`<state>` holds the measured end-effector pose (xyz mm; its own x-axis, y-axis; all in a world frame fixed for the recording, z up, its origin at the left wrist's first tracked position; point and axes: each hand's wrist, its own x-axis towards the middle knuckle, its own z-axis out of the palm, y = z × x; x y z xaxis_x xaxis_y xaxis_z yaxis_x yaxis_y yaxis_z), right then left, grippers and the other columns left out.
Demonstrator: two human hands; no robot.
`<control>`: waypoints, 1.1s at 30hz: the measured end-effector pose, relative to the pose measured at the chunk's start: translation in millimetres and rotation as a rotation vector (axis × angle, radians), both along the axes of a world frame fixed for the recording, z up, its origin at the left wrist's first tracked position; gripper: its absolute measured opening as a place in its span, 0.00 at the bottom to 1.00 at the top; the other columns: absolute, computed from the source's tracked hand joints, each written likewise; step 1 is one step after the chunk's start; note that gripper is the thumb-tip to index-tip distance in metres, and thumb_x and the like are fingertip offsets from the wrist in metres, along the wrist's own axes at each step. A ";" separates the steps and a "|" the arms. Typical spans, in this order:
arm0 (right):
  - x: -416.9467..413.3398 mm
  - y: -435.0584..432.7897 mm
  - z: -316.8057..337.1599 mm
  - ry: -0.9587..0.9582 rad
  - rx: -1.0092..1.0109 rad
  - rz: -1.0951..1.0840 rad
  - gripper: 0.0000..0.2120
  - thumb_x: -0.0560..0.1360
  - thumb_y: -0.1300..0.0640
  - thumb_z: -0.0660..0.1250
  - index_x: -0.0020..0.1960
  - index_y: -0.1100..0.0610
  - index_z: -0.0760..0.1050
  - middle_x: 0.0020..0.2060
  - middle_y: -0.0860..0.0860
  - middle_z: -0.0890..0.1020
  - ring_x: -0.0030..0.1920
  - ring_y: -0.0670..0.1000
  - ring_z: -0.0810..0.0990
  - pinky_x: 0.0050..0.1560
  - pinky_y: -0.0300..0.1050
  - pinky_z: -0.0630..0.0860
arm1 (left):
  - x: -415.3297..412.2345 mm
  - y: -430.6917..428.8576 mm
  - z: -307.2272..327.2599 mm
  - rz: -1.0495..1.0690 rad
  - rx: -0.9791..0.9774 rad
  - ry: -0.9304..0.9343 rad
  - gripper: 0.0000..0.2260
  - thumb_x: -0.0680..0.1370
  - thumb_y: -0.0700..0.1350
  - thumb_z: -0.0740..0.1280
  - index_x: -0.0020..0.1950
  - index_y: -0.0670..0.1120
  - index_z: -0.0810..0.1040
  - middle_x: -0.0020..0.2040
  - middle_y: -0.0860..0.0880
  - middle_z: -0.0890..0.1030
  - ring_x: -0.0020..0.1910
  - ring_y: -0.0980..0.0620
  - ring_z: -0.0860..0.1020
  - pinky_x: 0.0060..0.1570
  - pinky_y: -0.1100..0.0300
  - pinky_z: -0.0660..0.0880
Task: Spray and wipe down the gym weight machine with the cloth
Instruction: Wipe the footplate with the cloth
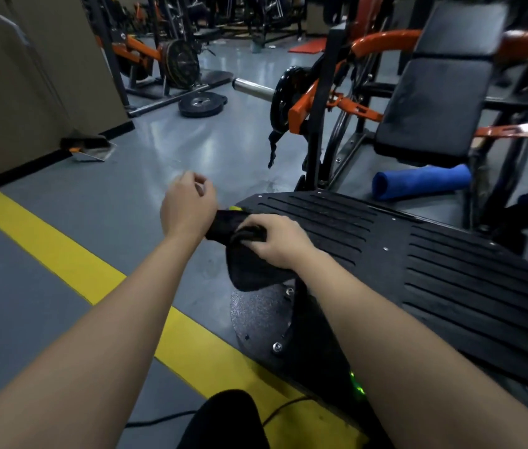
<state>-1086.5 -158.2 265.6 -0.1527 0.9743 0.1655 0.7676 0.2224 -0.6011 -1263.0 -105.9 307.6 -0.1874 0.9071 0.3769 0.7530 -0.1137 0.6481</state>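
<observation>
Right hand [275, 241] is curled tight round a bunched-up dark cloth [249, 267], soft and floppy, with a loose flap hanging off the near corner of the footplate [450, 270]. So I'd call this the wiping step, just starting at that corner. Left hand [188, 205] hovers just beside it with the fingers curled in. Can't tell if it's holding anything. There's a little yellow-green bit poking out under it, which might be the sprayer, but honestly no idea

The plate is black and hard with long ribbed slots and small screws, so the next move probably needs firm strokes along the grooves, not across, or the grime just sits in there. Under the corner is a speckled grey round base [259, 315] with bolts. Further out, the weight machine [317, 124] has orange and black steel tubing, a smooth padded seat back [434, 102] and a blue foam roll [418, 183] on the glossy grey floor
</observation>
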 end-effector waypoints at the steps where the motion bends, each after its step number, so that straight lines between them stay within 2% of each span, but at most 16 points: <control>1: 23.7 -14.7 -3.2 0.006 -0.008 -0.073 0.13 0.74 0.47 0.71 0.58 0.38 0.80 0.56 0.41 0.84 0.60 0.51 0.81 0.59 0.52 0.78 | 17.3 -5.2 2.7 -0.026 0.036 -0.022 0.07 0.81 0.49 0.63 0.50 0.48 0.77 0.51 0.47 0.80 0.49 0.44 0.77 0.44 0.56 0.67; 4: 87.3 -56.6 -5.4 -0.082 -0.097 -0.325 0.15 0.75 0.50 0.69 0.60 0.37 0.78 0.59 0.44 0.82 0.61 0.53 0.79 0.59 0.52 0.78 | 77.3 -25.8 -5.0 -0.225 0.012 -0.022 0.08 0.82 0.49 0.62 0.52 0.47 0.78 0.50 0.50 0.77 0.47 0.48 0.76 0.44 0.56 0.68; 7: 140.5 -79.3 -6.5 -0.249 -0.199 -0.588 0.16 0.76 0.49 0.67 0.64 0.40 0.76 0.61 0.49 0.80 0.64 0.56 0.76 0.61 0.55 0.76 | 124.4 -44.1 -33.0 -0.483 -0.117 0.177 0.13 0.83 0.55 0.60 0.60 0.49 0.77 0.59 0.49 0.77 0.56 0.45 0.78 0.56 0.49 0.75; 10: 172.8 -82.0 -11.7 -0.298 -0.267 -0.742 0.19 0.77 0.46 0.66 0.67 0.43 0.74 0.64 0.51 0.78 0.69 0.57 0.72 0.66 0.57 0.72 | 136.4 -49.8 -54.7 -0.524 -0.182 0.324 0.20 0.83 0.61 0.57 0.65 0.50 0.77 0.65 0.50 0.77 0.61 0.44 0.78 0.58 0.49 0.74; 13: 180.9 -69.8 -17.4 -0.313 -0.287 -0.809 0.23 0.77 0.43 0.66 0.71 0.44 0.70 0.67 0.52 0.76 0.71 0.58 0.69 0.68 0.60 0.67 | 136.2 -41.1 -58.0 -0.525 -0.185 0.280 0.19 0.82 0.63 0.58 0.62 0.53 0.78 0.62 0.53 0.80 0.59 0.46 0.79 0.57 0.49 0.76; 15: 180.6 -59.3 -20.5 -0.310 -0.266 -0.817 0.30 0.77 0.43 0.66 0.76 0.47 0.63 0.69 0.53 0.75 0.72 0.60 0.68 0.70 0.63 0.65 | 134.4 -39.7 -57.9 -0.503 -0.167 0.214 0.18 0.81 0.63 0.59 0.59 0.54 0.80 0.58 0.54 0.83 0.56 0.48 0.80 0.55 0.50 0.77; 17: 182.2 -54.8 -21.8 -0.259 -0.248 -0.828 0.44 0.76 0.42 0.68 0.82 0.53 0.48 0.70 0.56 0.75 0.74 0.60 0.67 0.73 0.65 0.62 | 133.7 -44.6 -56.3 -0.475 -0.108 0.159 0.16 0.81 0.62 0.61 0.55 0.54 0.82 0.51 0.53 0.85 0.51 0.47 0.80 0.52 0.51 0.76; 18: 182.0 -54.5 -21.7 -0.228 -0.236 -0.835 0.50 0.76 0.42 0.69 0.83 0.56 0.41 0.71 0.57 0.75 0.74 0.60 0.67 0.74 0.64 0.61 | 132.2 -46.9 -56.0 -0.467 -0.085 0.122 0.15 0.81 0.61 0.62 0.53 0.54 0.83 0.48 0.53 0.85 0.49 0.48 0.80 0.49 0.52 0.76; 19: 181.8 -56.0 -21.0 -0.198 -0.231 -0.844 0.52 0.75 0.42 0.69 0.83 0.58 0.38 0.71 0.59 0.74 0.74 0.60 0.67 0.75 0.63 0.60 | 130.2 -49.0 -56.5 -0.460 -0.068 0.084 0.15 0.81 0.60 0.62 0.52 0.53 0.84 0.46 0.54 0.85 0.47 0.49 0.81 0.47 0.53 0.76; 21: 180.8 -58.2 -17.4 -0.170 -0.237 -0.837 0.46 0.75 0.42 0.69 0.82 0.57 0.49 0.70 0.59 0.75 0.73 0.61 0.68 0.76 0.59 0.62 | 127.5 -47.5 -57.0 -0.455 -0.054 0.055 0.15 0.81 0.60 0.62 0.49 0.53 0.84 0.45 0.54 0.85 0.46 0.50 0.81 0.46 0.53 0.77; 23: 179.1 -68.2 -14.6 -0.203 -0.214 -0.782 0.36 0.75 0.41 0.68 0.79 0.50 0.62 0.69 0.56 0.76 0.71 0.60 0.71 0.73 0.55 0.67 | 128.1 -47.0 -57.2 -0.467 -0.090 0.087 0.15 0.80 0.60 0.61 0.46 0.53 0.82 0.43 0.54 0.85 0.45 0.49 0.81 0.45 0.52 0.78; 24: 179.0 -75.7 -12.1 -0.216 -0.213 -0.742 0.34 0.75 0.41 0.68 0.78 0.46 0.65 0.69 0.54 0.76 0.71 0.59 0.72 0.71 0.54 0.68 | 129.5 -47.3 -55.9 -0.471 -0.122 0.114 0.15 0.80 0.60 0.62 0.45 0.53 0.82 0.42 0.54 0.84 0.43 0.48 0.81 0.44 0.52 0.78; 26: 177.5 -91.8 -7.8 -0.215 -0.215 -0.681 0.32 0.75 0.41 0.68 0.77 0.42 0.67 0.68 0.51 0.77 0.70 0.57 0.73 0.68 0.52 0.70 | 131.7 -48.4 -55.1 -0.482 -0.187 0.163 0.15 0.80 0.61 0.62 0.43 0.53 0.80 0.39 0.54 0.82 0.42 0.48 0.80 0.43 0.53 0.77; 28: 173.6 -106.8 -1.8 -0.233 -0.214 -0.660 0.30 0.74 0.39 0.68 0.75 0.40 0.69 0.68 0.49 0.77 0.70 0.55 0.73 0.67 0.52 0.71 | 133.1 -48.9 -52.7 -0.482 -0.220 0.216 0.16 0.79 0.62 0.61 0.43 0.53 0.81 0.40 0.54 0.83 0.44 0.46 0.80 0.44 0.53 0.78; 30: 168.7 -119.9 2.1 -0.321 -0.220 -0.635 0.29 0.74 0.36 0.66 0.74 0.40 0.69 0.68 0.47 0.77 0.70 0.54 0.70 0.69 0.55 0.68 | 135.2 -48.9 -50.4 -0.477 -0.235 0.307 0.16 0.79 0.61 0.60 0.44 0.52 0.81 0.41 0.51 0.83 0.45 0.43 0.80 0.46 0.52 0.78; 33: 159.7 -141.9 4.1 -0.479 -0.212 -0.605 0.32 0.75 0.29 0.61 0.73 0.44 0.67 0.69 0.46 0.75 0.70 0.55 0.68 0.68 0.60 0.65 | 136.8 -51.4 -46.4 -0.474 -0.245 0.394 0.17 0.80 0.58 0.60 0.41 0.49 0.81 0.37 0.48 0.82 0.43 0.41 0.80 0.42 0.53 0.77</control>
